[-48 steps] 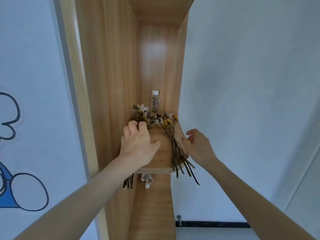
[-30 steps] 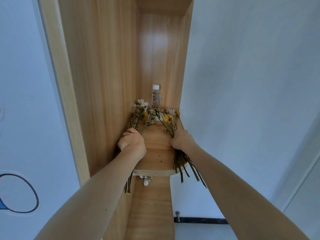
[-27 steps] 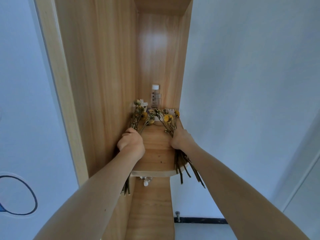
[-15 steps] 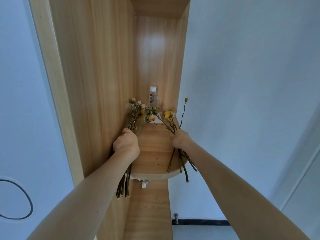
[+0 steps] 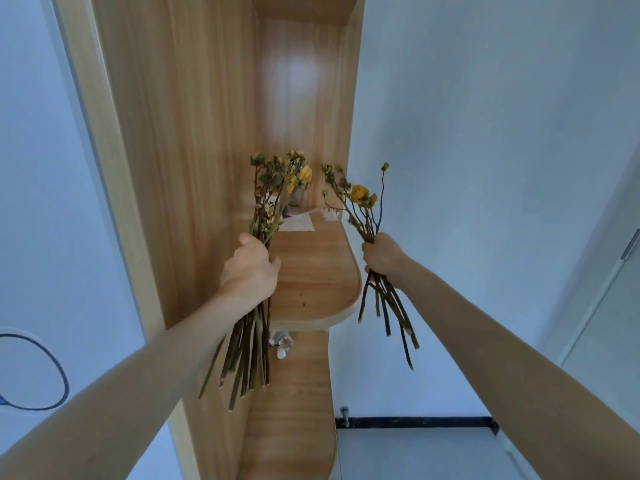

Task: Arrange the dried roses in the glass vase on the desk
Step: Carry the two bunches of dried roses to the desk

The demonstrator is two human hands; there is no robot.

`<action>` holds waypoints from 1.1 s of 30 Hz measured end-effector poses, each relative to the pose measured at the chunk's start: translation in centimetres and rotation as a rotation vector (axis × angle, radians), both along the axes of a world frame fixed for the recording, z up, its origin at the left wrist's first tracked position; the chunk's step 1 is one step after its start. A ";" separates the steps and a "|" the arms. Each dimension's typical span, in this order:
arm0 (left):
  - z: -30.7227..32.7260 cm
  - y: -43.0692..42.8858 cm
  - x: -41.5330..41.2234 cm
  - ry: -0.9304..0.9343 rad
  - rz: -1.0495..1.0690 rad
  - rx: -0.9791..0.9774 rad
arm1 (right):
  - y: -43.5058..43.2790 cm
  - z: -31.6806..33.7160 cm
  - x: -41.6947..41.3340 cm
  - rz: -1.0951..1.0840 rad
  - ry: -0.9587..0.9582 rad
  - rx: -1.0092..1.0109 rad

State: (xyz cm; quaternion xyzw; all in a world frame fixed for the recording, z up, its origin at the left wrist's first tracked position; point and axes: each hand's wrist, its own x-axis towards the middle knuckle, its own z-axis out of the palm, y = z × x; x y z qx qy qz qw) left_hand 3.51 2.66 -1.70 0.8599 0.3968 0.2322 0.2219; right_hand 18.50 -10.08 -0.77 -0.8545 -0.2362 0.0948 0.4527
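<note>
Holding two bunches of dried roses upright, one in each fist, in front of a wooden shelf.

The left bunch of dried roses [image 5: 266,209] is the thicker one. The left hand [image 5: 251,268] has its fingers wrapped tight around the stems about midway, with yellow and brown heads above and long stem ends hanging below the forearm. The right bunch [image 5: 360,213] is thinner, with one bright yellow bloom. The right hand [image 5: 381,256] clenches it the same way, and the cut ends splay out underneath. Both bunches are clear of the shelf [image 5: 322,271], the left over its inner side and the right just past its rounded outer edge. At the back of the shelf lie a sheet of paper [image 5: 298,221] and a small clear bottle [image 5: 297,199], partly hidden by the blooms. A tall wooden side panel [image 5: 173,168] rises on the left and a pale wall [image 5: 485,150] on the right.
</note>
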 end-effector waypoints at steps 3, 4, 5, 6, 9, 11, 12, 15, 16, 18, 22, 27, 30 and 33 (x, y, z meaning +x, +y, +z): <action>0.5 -0.7 -1.3 -0.050 -0.036 -0.043 | -1.2 0.6 -0.8 0.015 0.036 0.092; 0.7 -1.0 -1.7 -0.075 -0.052 -0.063 | -1.7 0.9 -1.2 0.022 0.069 0.139; 0.8 -1.2 -2.2 -0.102 -0.070 -0.079 | -2.3 1.0 -1.8 0.033 0.101 0.182; 0.8 -1.4 -2.9 -0.127 -0.087 -0.090 | -3.0 1.0 -2.5 0.050 0.122 0.212; -0.1 -2.8 -5.7 -0.200 -0.152 -0.115 | -6.0 0.3 -5.0 0.121 0.105 0.250; -1.3 -4.1 -8.0 -0.248 -0.201 -0.147 | -8.4 -0.7 -6.9 0.143 0.080 0.267; -2.1 -4.8 -9.2 -0.272 -0.216 -0.170 | -9.6 -1.5 -7.8 0.143 0.089 0.285; -4.5 -6.8 -13.0 -0.305 -0.243 -0.222 | -13.4 -4.5 -10.6 0.171 0.154 0.328; -5.5 -7.4 -14.3 -0.310 -0.258 -0.237 | -14.7 -5.7 -11.4 0.188 0.167 0.331; -7.4 -8.3 -17.0 -0.294 -0.276 -0.269 | -17.3 -8.4 -13.1 0.217 0.196 0.338; -11.5 -9.8 -22.4 -0.231 -0.267 -0.373 | -22.3 -13.2 -16.0 0.224 0.266 0.327; -17.2 -11.8 -27.4 -0.146 -0.196 -0.538 | -26.4 -18.1 -19.2 0.235 0.240 0.184; -20.6 -13.1 -29.4 -0.111 -0.123 -0.619 | -28.0 -21.1 -21.1 0.237 0.329 0.104; -23.5 -13.9 -31.2 -0.030 -0.069 -0.645 | -29.4 -23.9 -22.4 0.247 0.396 -0.033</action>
